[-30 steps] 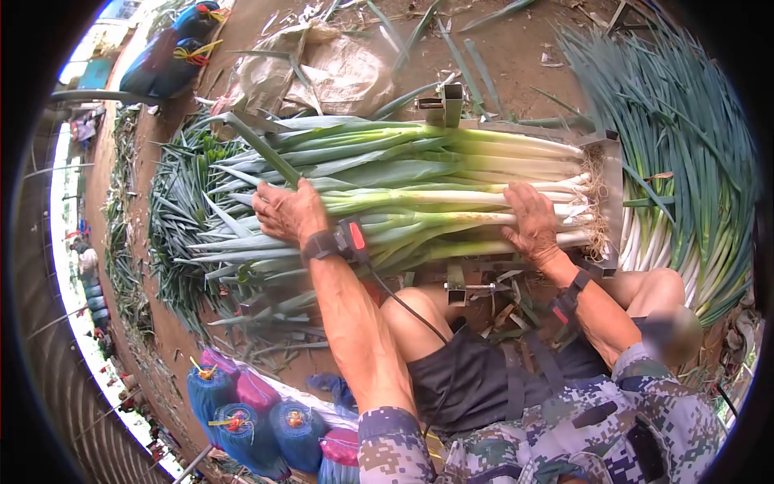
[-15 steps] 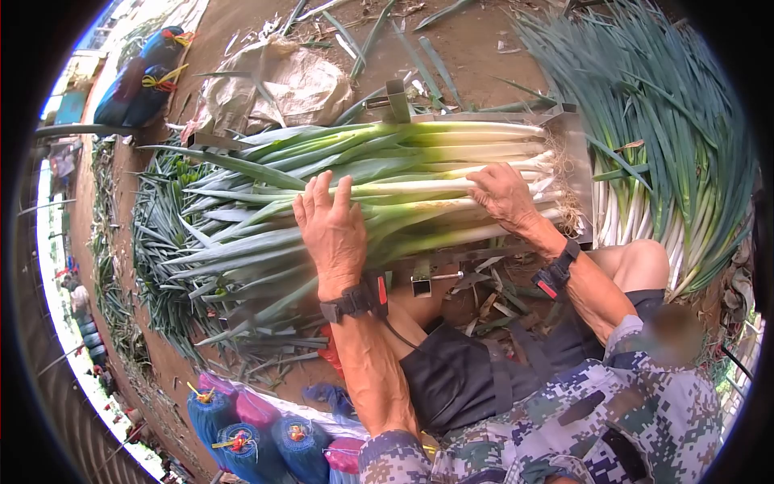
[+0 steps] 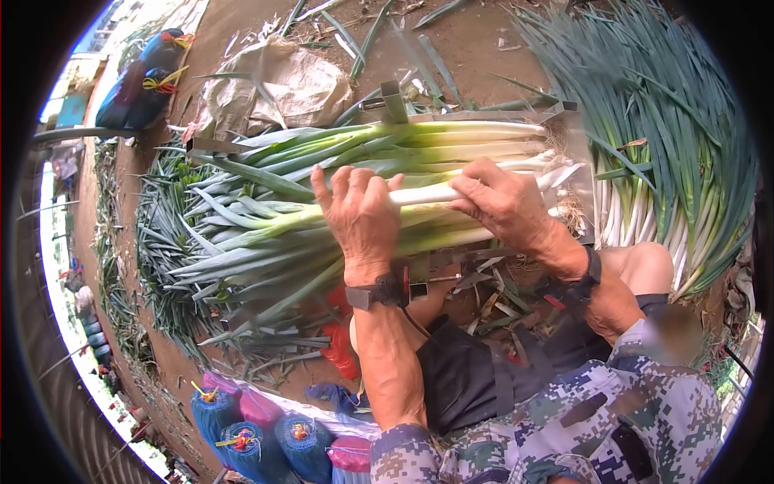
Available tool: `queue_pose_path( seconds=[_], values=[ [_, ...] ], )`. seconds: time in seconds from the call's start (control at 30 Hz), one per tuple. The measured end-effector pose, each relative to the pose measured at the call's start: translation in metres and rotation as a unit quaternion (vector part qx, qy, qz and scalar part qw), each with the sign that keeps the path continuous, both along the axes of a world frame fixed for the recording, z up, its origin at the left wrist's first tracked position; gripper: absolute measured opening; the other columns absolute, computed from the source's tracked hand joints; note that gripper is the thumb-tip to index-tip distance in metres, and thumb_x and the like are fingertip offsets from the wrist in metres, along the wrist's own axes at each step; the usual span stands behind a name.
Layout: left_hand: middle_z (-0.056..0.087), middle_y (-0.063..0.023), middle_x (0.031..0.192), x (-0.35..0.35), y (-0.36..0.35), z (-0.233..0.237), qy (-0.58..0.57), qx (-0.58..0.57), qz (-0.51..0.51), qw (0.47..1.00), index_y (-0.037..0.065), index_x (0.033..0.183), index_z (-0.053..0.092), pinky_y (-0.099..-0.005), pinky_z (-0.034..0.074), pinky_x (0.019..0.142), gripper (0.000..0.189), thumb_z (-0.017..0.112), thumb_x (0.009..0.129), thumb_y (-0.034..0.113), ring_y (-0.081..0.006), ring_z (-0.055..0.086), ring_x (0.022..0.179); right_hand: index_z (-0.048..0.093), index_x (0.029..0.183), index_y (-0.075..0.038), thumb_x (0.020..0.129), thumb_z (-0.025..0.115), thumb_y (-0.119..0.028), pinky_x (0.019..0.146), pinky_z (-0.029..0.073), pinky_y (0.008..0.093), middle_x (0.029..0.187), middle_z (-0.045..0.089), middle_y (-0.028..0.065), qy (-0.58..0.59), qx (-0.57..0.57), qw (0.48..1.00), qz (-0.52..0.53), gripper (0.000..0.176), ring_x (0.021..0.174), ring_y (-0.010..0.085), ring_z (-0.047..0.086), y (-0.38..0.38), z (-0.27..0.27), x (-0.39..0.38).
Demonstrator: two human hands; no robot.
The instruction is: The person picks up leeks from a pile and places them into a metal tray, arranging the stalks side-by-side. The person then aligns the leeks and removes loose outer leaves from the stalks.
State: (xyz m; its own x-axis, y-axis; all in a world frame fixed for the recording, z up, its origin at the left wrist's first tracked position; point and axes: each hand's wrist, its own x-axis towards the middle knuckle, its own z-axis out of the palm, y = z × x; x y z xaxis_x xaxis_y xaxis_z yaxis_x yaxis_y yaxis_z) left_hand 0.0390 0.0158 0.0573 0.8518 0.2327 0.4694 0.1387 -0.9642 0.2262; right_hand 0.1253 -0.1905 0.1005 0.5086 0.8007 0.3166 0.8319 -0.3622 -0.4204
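A long green onion (image 3: 423, 194) with a white shank is held between my two hands. My left hand (image 3: 360, 214) is closed around it near the green leaves. Toward the root end, my right hand (image 3: 501, 203) pinches the white shank, and a pale strip sticks out beyond that hand. Beneath both hands lies a pile of green onions (image 3: 468, 151) in a metal frame (image 3: 393, 103), leaves to the left and hairy roots to the right. The fingertips of my left hand are partly hidden.
A large heap of green onions (image 3: 661, 137) lies at the right. Blue and pink net-wrapped bundles (image 3: 302, 444) stand at the lower left, with more dark bundles (image 3: 141, 89) at the upper left. A pale woven sack (image 3: 278, 85) and loose leaves lie on the dirt.
My left hand has moved right and closed. My right hand has shifted slightly down, and the held green onion is now raised above the pile between both hands.
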Motion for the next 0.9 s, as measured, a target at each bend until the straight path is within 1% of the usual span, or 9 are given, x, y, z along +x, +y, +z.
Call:
queue_pose_path(
  seconds=[0.23,0.3,0.33,0.43,0.47,0.53,0.67,0.77,0.9],
  values=[
    [0.067,0.0004,0.103,-0.022,0.034,-0.008,0.035,0.017,0.107,0.994,0.015,0.084,0.071,-0.0565,0.023,0.117,0.013,0.079,0.074,0.019,-0.0239,0.059,0.111,0.070,0.104,-0.008,0.083,0.077,-0.019,0.061,0.056,0.0343,0.094,0.065,0.0058,-0.083,0.000,0.996,0.039,0.025,0.074,0.0237,0.068,-0.052,0.008,0.046],
    [0.066,0.0001,0.105,-0.023,0.034,-0.012,0.052,0.014,0.122,0.991,0.018,0.085,0.069,-0.0576,0.021,0.118,0.014,0.073,0.074,0.011,-0.0234,0.059,0.113,0.070,0.105,-0.009,0.084,0.077,-0.020,0.063,0.056,0.0349,0.095,0.066,0.0058,-0.056,-0.022,0.998,-0.023,0.025,0.074,0.0238,0.068,-0.069,-0.003,0.065],
    [0.067,0.0027,0.103,-0.029,0.041,-0.010,0.065,-0.020,0.124,0.990,0.019,0.090,0.069,-0.0563,0.022,0.118,0.025,0.069,0.069,0.005,-0.0213,0.060,0.110,0.070,0.106,-0.009,0.084,0.076,-0.020,0.064,0.056,0.0351,0.095,0.066,0.0058,-0.042,-0.032,0.997,-0.053,0.025,0.074,0.0239,0.068,-0.077,-0.011,0.074],
    [0.068,0.0040,0.095,-0.028,0.047,-0.006,0.053,0.030,0.081,0.995,0.019,0.088,0.069,-0.0537,0.024,0.119,0.022,0.069,0.071,0.005,-0.0201,0.063,0.101,0.071,0.107,-0.010,0.091,0.070,-0.028,0.072,0.055,0.0374,0.096,0.066,0.0062,-0.016,-0.073,0.995,-0.072,0.024,0.082,0.0256,0.066,-0.087,-0.036,0.080],
    [0.068,0.0036,0.093,-0.026,0.047,-0.003,0.053,0.023,0.087,0.995,0.018,0.086,0.068,-0.0538,0.025,0.118,0.018,0.070,0.072,0.007,-0.0202,0.063,0.100,0.071,0.107,-0.011,0.092,0.068,-0.030,0.074,0.054,0.0382,0.096,0.066,0.0062,-0.015,-0.079,0.993,-0.081,0.025,0.083,0.0260,0.066,-0.085,-0.044,0.081],
    [0.071,0.0013,0.101,-0.021,0.048,0.008,0.086,0.022,0.080,0.993,0.015,0.098,0.071,-0.0519,0.023,0.120,0.038,0.087,0.063,0.017,-0.0214,0.063,0.105,0.071,0.108,-0.010,0.095,0.064,-0.033,0.078,0.053,0.0395,0.096,0.065,0.0068,0.002,-0.085,0.991,-0.102,0.027,0.086,0.0285,0.064,-0.082,-0.056,0.083],
    [0.068,-0.0033,0.115,0.008,0.057,0.021,0.061,0.035,0.073,0.995,0.015,0.108,0.072,-0.0513,0.025,0.118,0.035,0.083,0.075,0.021,-0.0239,0.060,0.115,0.070,0.109,-0.010,0.095,0.063,-0.032,0.084,0.050,0.0432,0.098,0.065,0.0090,0.065,-0.117,0.983,-0.128,0.027,0.094,0.0312,0.063,-0.072,-0.077,0.107],
    [0.060,-0.0079,0.134,0.031,0.063,-0.009,0.188,0.028,0.032,0.981,0.016,0.123,0.068,-0.0505,0.026,0.118,0.041,0.075,0.085,0.031,-0.0277,0.051,0.129,0.071,0.112,-0.014,0.091,0.067,-0.027,0.091,0.045,0.0465,0.106,0.063,0.0092,0.064,-0.188,0.966,-0.167,0.025,0.105,0.0305,0.059,-0.073,-0.122,0.110],
    [0.059,-0.0090,0.132,0.042,0.073,-0.067,0.227,-0.029,0.036,0.973,0.019,0.126,0.065,-0.0502,0.027,0.116,0.039,0.072,0.088,0.027,-0.0290,0.051,0.129,0.067,0.115,-0.008,0.088,0.068,-0.022,0.096,0.045,0.0461,0.113,0.062,0.0113,0.055,-0.074,0.974,-0.209,0.031,0.108,0.0317,0.058,-0.079,-0.142,0.096]
  ],
)
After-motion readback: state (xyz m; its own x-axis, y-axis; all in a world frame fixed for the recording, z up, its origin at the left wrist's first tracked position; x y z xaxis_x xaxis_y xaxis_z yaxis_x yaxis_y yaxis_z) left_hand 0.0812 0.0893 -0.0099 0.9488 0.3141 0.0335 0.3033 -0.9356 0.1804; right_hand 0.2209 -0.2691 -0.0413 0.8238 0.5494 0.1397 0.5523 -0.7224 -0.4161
